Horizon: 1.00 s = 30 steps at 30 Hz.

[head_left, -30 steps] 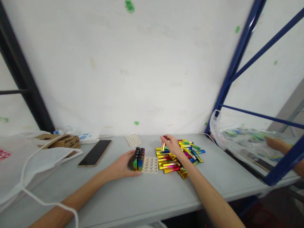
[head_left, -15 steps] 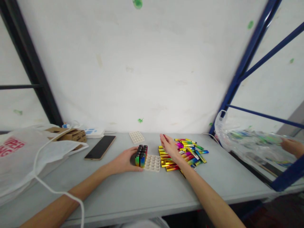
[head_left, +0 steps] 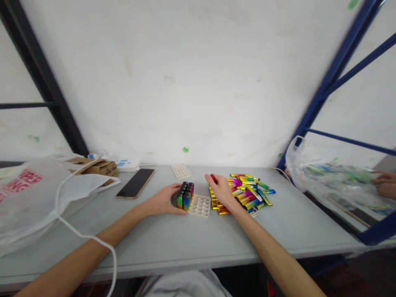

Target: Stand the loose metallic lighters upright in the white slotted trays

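My left hand [head_left: 165,200] curves around the left side of a group of upright, shiny tubes with black tops [head_left: 185,196]. These tubes are green, blue and red, and stand packed together on the left part of a white tray with round hollows [head_left: 200,205]. The tray's right part shows bare hollows. Over the left edge of a pile of shiny gold and rainbow-coloured tubes [head_left: 250,196], my right hand [head_left: 222,190] is closed on a small dark red piece [head_left: 213,178]. Most of that piece is hidden by the fingers.
A second white hollowed tray [head_left: 181,170] lies near the wall. To the left are a phone [head_left: 136,183], a cardboard box [head_left: 103,168], a white plastic bag [head_left: 55,194] and a white cable [head_left: 83,236]. Beyond the blue frame, another person's hand [head_left: 386,183] is beside clear plastic [head_left: 321,175].
The camera view has shifted slightly. My right hand has turned a little, and the red piece in it shows more clearly. My left hand stays around the upright tubes.
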Each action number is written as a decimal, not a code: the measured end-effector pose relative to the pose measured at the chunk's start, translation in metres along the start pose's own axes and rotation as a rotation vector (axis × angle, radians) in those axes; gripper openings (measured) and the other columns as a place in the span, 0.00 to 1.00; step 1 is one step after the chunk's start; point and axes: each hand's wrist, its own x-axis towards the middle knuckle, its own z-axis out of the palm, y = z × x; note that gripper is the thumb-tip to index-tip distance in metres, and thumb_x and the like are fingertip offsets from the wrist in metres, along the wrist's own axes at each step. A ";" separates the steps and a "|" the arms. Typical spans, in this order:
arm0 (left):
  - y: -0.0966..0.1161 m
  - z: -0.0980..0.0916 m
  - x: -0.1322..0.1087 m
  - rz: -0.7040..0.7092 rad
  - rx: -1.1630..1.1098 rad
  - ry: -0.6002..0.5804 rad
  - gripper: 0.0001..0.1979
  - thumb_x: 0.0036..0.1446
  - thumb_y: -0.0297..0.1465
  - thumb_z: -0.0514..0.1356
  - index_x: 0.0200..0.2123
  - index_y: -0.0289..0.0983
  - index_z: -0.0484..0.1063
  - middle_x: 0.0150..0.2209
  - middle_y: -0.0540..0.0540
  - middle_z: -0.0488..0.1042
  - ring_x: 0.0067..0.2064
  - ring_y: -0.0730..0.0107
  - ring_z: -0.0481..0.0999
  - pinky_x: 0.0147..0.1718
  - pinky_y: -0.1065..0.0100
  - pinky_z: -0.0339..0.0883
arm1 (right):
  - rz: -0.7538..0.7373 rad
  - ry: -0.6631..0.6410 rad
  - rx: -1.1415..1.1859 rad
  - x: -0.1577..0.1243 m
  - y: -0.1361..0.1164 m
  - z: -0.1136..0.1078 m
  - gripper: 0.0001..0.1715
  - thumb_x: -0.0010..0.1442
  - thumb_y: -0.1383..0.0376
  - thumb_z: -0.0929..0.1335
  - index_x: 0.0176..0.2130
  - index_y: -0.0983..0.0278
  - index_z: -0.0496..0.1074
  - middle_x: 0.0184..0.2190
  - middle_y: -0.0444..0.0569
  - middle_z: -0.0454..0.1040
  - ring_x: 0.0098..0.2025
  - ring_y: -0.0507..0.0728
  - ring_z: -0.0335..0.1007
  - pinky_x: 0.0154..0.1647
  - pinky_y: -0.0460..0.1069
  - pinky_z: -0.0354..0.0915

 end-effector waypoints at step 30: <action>0.009 -0.003 0.000 0.028 -0.029 -0.021 0.39 0.44 0.50 0.76 0.57 0.40 0.76 0.59 0.39 0.76 0.60 0.44 0.75 0.63 0.49 0.67 | -0.274 -0.332 -0.290 -0.003 -0.005 -0.006 0.17 0.73 0.57 0.67 0.35 0.64 0.76 0.29 0.49 0.80 0.29 0.55 0.71 0.34 0.47 0.58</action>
